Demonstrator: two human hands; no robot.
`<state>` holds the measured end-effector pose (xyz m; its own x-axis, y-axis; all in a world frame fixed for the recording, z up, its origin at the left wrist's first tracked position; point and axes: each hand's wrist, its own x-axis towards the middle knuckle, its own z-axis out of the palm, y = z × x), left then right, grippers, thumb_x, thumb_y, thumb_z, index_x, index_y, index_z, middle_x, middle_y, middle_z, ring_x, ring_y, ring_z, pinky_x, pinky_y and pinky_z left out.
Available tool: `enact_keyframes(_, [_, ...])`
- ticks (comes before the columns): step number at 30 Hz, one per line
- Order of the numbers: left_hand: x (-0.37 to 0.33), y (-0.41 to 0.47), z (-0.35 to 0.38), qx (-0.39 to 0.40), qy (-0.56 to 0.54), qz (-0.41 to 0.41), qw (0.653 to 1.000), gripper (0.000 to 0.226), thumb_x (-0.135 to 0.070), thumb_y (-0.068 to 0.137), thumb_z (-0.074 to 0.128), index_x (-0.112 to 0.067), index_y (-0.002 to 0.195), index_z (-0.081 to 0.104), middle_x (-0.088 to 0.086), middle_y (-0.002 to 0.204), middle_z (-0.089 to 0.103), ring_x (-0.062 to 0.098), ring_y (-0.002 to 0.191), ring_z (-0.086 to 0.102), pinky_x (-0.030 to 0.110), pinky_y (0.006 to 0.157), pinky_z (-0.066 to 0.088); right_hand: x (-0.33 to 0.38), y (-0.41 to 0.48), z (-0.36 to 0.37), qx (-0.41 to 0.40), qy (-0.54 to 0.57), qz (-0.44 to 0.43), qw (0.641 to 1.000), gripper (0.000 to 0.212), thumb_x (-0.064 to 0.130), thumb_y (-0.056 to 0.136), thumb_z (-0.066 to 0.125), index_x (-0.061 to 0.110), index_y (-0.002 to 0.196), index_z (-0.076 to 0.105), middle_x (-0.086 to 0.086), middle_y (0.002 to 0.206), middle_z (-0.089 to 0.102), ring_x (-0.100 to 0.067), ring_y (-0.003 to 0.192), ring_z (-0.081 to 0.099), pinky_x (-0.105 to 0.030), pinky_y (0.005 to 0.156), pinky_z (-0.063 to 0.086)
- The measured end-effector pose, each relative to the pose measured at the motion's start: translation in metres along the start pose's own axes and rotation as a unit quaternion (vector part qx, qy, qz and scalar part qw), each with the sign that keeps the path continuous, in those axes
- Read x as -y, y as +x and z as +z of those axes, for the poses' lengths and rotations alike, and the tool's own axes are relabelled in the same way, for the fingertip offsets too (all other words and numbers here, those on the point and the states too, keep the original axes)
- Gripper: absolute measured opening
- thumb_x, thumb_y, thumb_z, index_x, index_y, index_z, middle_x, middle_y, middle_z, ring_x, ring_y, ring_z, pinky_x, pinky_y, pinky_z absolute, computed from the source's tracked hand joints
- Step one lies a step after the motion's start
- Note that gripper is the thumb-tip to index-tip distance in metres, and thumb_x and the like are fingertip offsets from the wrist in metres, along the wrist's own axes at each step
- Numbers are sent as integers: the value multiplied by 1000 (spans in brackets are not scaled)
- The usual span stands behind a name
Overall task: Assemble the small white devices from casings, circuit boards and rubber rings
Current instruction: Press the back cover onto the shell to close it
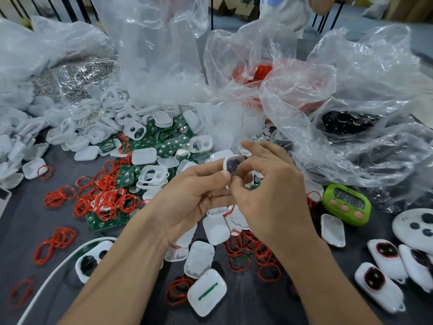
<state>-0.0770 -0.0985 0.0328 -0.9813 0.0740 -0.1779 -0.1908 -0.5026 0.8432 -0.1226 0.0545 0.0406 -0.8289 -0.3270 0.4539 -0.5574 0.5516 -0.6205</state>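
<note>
I am pinching one white casing [233, 165] in my left hand [187, 200], my right hand [269, 198] curling onto it too. I am aiming to press evenly round its rim.

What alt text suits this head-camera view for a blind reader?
A left hand and right hand pinch a small white casing over a grey table strewn with red rubber rings, green circuit boards and loose casings. Clear plastic bags rise behind; a green timer sits at right.
</note>
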Motion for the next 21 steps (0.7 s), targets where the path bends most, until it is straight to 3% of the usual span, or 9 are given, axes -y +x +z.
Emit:
enact_keyframes(5, [-1, 0, 1, -3, -8, 2, 1000, 37, -18, 89, 66, -12, 124, 73, 16, 119, 74, 24, 104, 74, 31, 85, 60, 1, 0, -1, 9, -1, 8, 1000, 14, 14, 81, 80, 19, 71, 72, 6, 135, 68, -10, 137, 49, 9, 97, 20])
enact_keyframes(9, [-1, 0, 2, -16, -16, 4, 1000, 40, -14, 86, 71, -11, 125, 72, 18, 119, 74, 26, 104, 75, 29, 82, 61, 2, 1, -6, -5, -15, 4, 1000, 12, 20, 80, 86, 27, 72, 79, 12, 128, 71, -8, 129, 55, 6, 87, 28])
enact_keyframes(14, [1, -1, 6, -6, 1, 30, 1000, 43, -9, 83, 73, -12, 126, 72, 18, 121, 73, 26, 103, 74, 29, 84, 60, 1, 2, -5, 2, 12, 23, 1000, 15, 16, 79, 84, 29, 73, 80, 15, 129, 70, -9, 133, 52, 5, 89, 29])
enact_keyframes(21, [-3, -3, 5, -3, 5, 19, 1000, 46, -18, 76, 78, -17, 121, 76, 13, 119, 75, 22, 105, 75, 26, 81, 61, -2, 4, -4, -5, 55, 14, 998, 14, 14, 79, 81, 24, 69, 78, 11, 136, 67, -12, 139, 47, 7, 93, 26])
